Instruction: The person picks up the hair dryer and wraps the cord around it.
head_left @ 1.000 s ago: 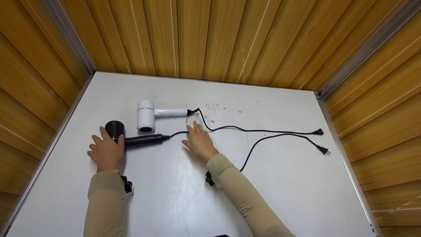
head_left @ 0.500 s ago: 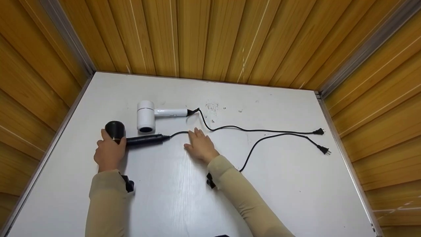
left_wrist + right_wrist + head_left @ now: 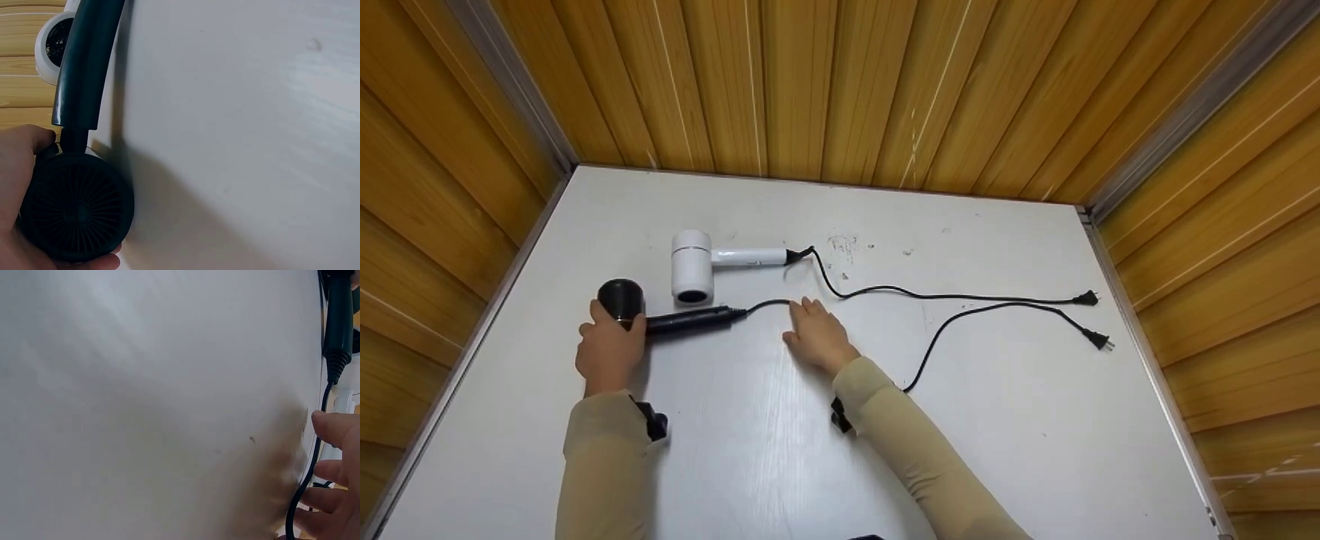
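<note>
A black hair dryer [image 3: 690, 322] lies on the white table, its handle pointing right. My left hand [image 3: 610, 346] grips its round head from the near side, fingers curled around it. In the left wrist view the vented end [image 3: 79, 208] of the head faces the camera, with the thumb and fingers around its sides. My right hand [image 3: 819, 337] lies over the black cord [image 3: 769, 302] just past the handle, palm down. In the right wrist view the cord runs between the thumb and the loosely extended fingers, with a gap between them. The right palm hides part of the cord.
Behind the black dryer lies a white hair dryer [image 3: 692, 266], its cord [image 3: 945, 298] stretching right to a plug [image 3: 1086, 298]. The other plug [image 3: 1099, 340] lies near the table's right edge. Wood-patterned panels [image 3: 840, 90] rise behind and at both sides.
My left hand's spread fingers have curled around the black dryer's head. My right hand's spread fingers have drawn together over the cord, and that hand has shifted slightly toward me.
</note>
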Tool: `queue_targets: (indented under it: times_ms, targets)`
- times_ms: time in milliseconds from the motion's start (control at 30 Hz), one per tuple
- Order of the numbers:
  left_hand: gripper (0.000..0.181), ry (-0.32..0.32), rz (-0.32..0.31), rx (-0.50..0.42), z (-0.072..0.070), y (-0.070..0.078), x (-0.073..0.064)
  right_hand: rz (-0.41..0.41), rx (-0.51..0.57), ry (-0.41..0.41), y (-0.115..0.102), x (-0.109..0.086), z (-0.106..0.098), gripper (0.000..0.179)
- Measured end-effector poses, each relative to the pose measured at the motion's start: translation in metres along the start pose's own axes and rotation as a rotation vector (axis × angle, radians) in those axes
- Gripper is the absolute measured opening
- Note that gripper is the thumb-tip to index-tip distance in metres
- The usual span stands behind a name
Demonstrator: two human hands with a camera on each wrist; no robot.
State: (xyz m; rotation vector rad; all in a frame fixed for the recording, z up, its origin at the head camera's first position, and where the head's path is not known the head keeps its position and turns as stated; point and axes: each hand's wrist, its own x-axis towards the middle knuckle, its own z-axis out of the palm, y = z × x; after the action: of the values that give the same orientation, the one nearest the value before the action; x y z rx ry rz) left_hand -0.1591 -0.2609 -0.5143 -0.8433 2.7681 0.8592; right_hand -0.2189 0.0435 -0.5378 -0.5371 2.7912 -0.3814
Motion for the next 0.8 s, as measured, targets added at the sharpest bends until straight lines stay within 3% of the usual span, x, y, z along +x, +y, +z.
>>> queue_targets:
  times_ms: [333, 600, 800]
  targets:
    - [0.082, 0.031, 0.01, -0.018, 0.002, -0.002, -0.007, -0.029, -0.019, 0.029, 0.001, -0.005, 0.0, 0.058]
    - [0.083, 0.025, 0.012, -0.041, -0.006, -0.001, -0.014, -0.03, -0.005, 0.034, 0.001, -0.007, -0.001, 0.058]
    - [0.082, 0.066, 0.023, -0.075, -0.015, 0.004, -0.018, -0.007, 0.023, 0.113, 0.0, -0.005, 0.0, 0.054]
